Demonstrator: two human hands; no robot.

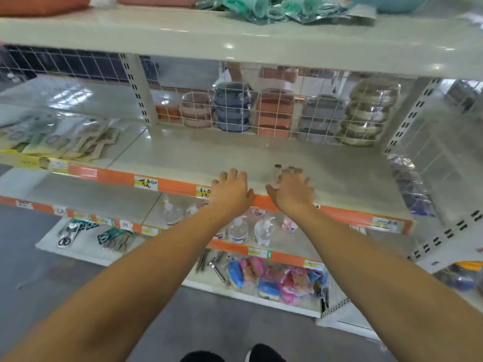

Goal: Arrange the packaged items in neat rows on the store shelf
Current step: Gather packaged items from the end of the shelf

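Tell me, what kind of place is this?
It looks like a shop aisle. The cream metal shelf has an orange price strip with handwritten yellow price tags, and goods in clear plastic packets lie on it. Clear pump bottles stand on the shelf below.

Both hands, left hand (231, 188) beside right hand (292, 190), at the shelf (183, 158) front edge; flat packets (60, 138) far left; stacked containers (274, 113) behind the wire grid (300, 121).
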